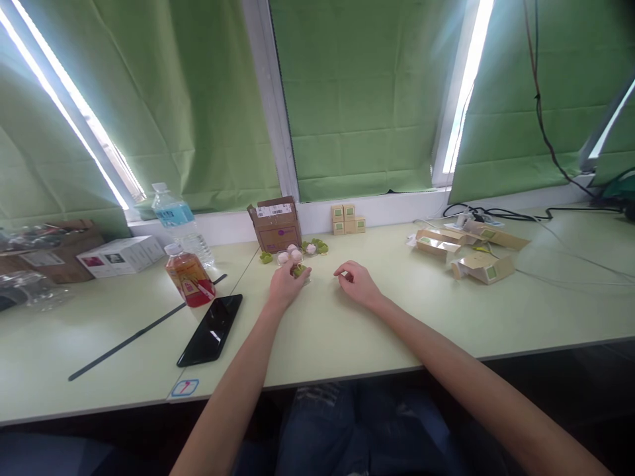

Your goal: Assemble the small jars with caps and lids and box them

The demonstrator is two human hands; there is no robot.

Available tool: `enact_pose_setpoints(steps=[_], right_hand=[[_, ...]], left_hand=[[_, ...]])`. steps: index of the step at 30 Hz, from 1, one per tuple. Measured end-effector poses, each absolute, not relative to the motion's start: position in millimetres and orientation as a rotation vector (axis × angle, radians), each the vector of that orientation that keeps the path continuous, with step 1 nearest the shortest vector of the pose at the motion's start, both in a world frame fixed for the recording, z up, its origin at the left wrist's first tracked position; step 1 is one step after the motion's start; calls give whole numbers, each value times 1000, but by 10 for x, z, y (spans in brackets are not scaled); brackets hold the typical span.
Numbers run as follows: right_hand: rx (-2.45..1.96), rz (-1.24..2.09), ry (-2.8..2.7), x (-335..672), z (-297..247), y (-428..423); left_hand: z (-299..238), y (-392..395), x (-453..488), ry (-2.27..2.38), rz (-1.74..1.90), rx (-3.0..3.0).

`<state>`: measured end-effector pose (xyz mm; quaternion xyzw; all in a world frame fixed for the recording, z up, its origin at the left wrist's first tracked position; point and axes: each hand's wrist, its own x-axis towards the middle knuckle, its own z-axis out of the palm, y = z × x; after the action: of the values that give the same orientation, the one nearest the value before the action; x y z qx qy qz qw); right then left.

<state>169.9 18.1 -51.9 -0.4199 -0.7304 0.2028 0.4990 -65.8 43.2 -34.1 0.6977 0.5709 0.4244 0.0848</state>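
Observation:
My left hand [286, 284] rests on the pale green table [347, 330], its fingers closed round a small green-and-white piece [299, 270]. Just beyond it lie small pink and white balls [290, 254] and green leaf-like bits [317, 246]. My right hand [356, 281] lies on the table a little to the right, fingers curled loosely, nothing visible in them. A small brown cardboard box [276, 226] stands behind the pieces.
A black phone [211, 329], a red juice bottle [190, 276] and a water bottle [177, 221] stand at left, by a white carton [122, 254]. Small tan cubes [347, 219] sit by the wall. Opened tan packages [466, 254] and cables [501, 213] lie at right.

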Motion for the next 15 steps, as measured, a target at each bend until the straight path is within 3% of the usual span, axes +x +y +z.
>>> enact_pose_setpoints(steps=[15], right_hand=[[-1032, 420, -1734, 1728, -537, 228]], left_hand=[[-381, 167, -90, 1171, 1133, 2129]])
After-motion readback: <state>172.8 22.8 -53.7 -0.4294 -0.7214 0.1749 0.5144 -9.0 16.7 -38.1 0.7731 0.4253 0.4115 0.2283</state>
